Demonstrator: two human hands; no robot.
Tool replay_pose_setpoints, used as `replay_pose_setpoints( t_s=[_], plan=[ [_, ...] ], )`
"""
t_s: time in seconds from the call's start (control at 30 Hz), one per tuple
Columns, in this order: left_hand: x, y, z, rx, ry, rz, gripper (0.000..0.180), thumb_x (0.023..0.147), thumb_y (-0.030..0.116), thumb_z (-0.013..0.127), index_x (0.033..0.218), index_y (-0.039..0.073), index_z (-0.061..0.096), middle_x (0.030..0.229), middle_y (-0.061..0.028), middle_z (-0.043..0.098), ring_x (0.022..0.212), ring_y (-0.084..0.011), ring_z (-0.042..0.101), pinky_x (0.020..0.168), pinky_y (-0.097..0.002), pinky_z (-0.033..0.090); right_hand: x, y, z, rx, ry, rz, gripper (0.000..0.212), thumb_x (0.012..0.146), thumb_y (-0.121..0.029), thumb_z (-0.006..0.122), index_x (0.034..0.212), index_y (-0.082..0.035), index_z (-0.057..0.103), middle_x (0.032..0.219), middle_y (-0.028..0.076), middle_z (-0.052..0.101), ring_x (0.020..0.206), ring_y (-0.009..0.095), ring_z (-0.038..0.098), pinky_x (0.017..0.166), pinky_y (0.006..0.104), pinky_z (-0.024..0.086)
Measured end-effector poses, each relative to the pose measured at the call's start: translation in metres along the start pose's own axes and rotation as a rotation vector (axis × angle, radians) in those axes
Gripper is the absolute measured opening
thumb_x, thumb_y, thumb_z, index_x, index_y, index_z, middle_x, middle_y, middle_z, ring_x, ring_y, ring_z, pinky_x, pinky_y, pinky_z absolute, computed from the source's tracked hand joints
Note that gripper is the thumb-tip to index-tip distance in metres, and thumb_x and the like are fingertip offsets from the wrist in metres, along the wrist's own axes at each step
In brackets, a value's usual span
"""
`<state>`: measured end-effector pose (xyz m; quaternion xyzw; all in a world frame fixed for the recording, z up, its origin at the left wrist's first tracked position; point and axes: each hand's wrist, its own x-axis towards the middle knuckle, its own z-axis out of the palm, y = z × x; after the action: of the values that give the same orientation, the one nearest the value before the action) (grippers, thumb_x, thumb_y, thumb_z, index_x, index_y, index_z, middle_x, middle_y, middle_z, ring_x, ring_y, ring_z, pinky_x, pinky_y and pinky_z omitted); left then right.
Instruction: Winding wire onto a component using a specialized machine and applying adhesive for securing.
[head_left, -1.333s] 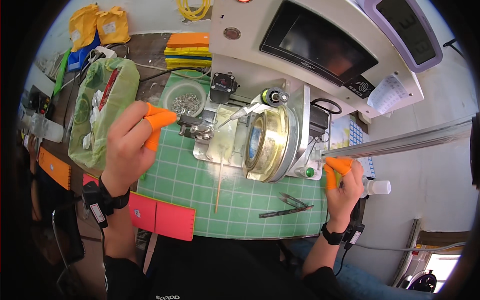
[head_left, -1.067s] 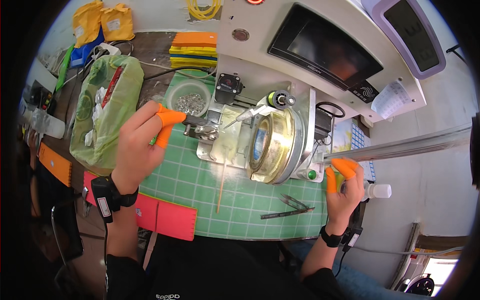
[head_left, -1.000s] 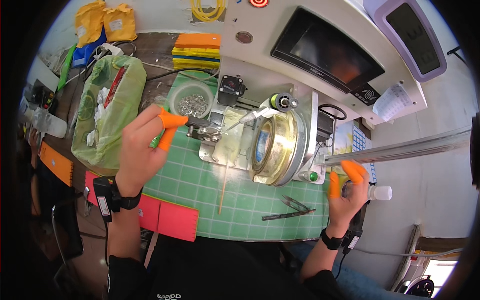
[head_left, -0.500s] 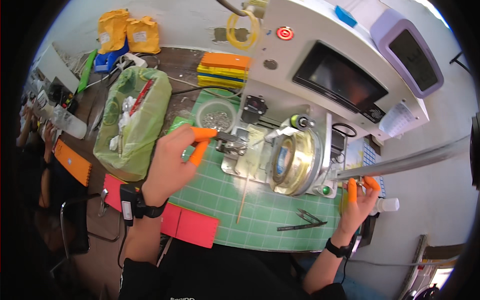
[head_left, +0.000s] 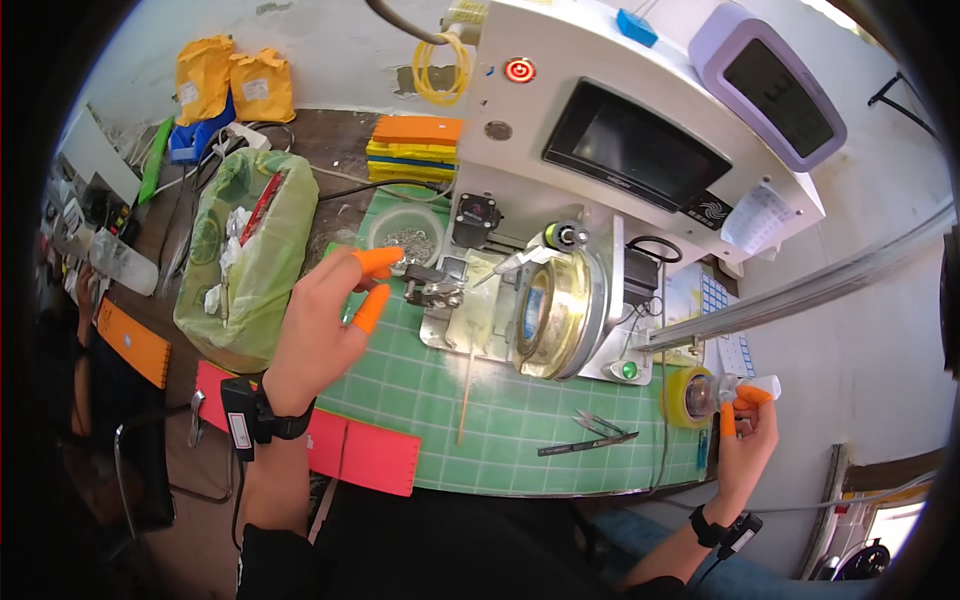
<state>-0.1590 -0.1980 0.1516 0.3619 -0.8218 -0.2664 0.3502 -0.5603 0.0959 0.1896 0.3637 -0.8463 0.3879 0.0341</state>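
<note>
Reaching over the green cutting mat (head_left: 500, 420), the left hand (head_left: 325, 330) pinches a small metal part (head_left: 408, 272) between orange-capped fingertips (head_left: 378, 261), just left of the clamp fixture (head_left: 437, 290). Far right, the right hand (head_left: 748, 440) grips a small white bottle (head_left: 745, 385) beside a yellow tape roll (head_left: 685, 395).

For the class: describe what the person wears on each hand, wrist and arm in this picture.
The left hand has orange rubber finger cots on two fingertips and a black wrist strap with a small boxy module. The right hand also has orange fingertip cots and a black wristband. Dark sleeves start near the elbows.
</note>
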Motion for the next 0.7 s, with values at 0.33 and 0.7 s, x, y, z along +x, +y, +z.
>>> replay_pose_setpoints(
  t_s=[0.33, 0.7],
  plan=[
    [0.008, 0.007, -0.006, 0.076, -0.039, 0.122, 0.038, 0.093, -0.008, 0.066, 0.128, 0.003, 0.074, 0.104, -0.0145, 0.068, 0.093, -0.0313, 0.068, 0.082, -0.0366, 0.053, -0.046, -0.017, -0.083, -0.283, 0.019, -0.017, 0.016, 0.088, -0.007, 0.081, 0.099, 0.000, 0.072, 0.089, 0.009, 0.072, 0.077, 0.020, 0.069, 0.064, 0.0289, 0.052],
    [0.042, 0.021, 0.013, -0.329, -0.176, -0.052, 0.045, 0.116, 0.036, 0.045, 0.119, 0.004, 0.076, 0.104, -0.0110, 0.061, 0.104, -0.0255, 0.057, 0.098, -0.0346, 0.044, -0.067, -0.146, 0.068, 0.726, -0.942, -0.576, 0.021, 0.092, -0.020, 0.083, 0.106, -0.005, 0.081, 0.083, 0.010, 0.069, 0.073, 0.023, 0.067, 0.064, 0.0334, 0.051]
  ],
)
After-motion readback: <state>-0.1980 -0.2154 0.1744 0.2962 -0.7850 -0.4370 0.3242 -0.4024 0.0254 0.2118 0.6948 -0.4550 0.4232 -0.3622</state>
